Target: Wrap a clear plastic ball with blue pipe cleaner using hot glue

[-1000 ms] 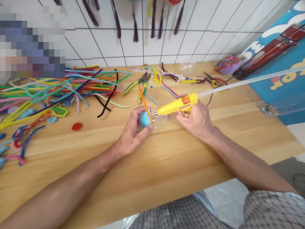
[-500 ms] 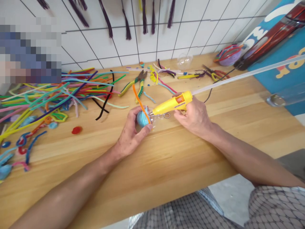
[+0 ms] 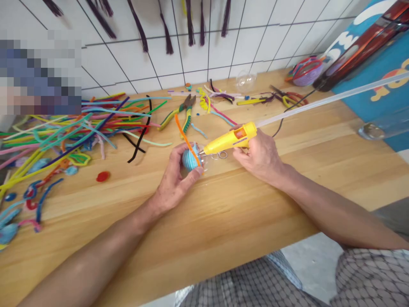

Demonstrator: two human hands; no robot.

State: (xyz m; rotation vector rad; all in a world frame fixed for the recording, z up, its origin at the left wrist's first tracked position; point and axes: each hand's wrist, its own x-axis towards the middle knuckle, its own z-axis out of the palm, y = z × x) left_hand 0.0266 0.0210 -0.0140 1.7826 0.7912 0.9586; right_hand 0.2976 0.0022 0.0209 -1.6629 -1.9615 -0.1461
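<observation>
My left hand (image 3: 177,177) is closed around a small ball (image 3: 189,161), wrapped in light blue pipe cleaner on one side and clear on the other. An orange pipe cleaner (image 3: 184,133) lies across the ball, its free end sticking up and away from me. In my right hand (image 3: 263,155) is a yellow hot glue gun (image 3: 230,138), with a long clear glue stick (image 3: 306,106) coming out of its back. The gun's metal tip meets the ball beside the orange strip. Wire loops (image 3: 223,155) show on the table behind the ball.
A heap of coloured pipe cleaners (image 3: 73,132) covers the left of the wooden table (image 3: 223,238). Pliers (image 3: 183,113), scissors (image 3: 287,98), a clear ball (image 3: 246,80) and a woven purple ball (image 3: 306,71) sit toward the tiled wall. A dark cord (image 3: 284,117) runs behind the gun.
The view has shifted very slightly. Both hands keep their hold, and the glue gun tip stays against the ball by the orange pipe cleaner.
</observation>
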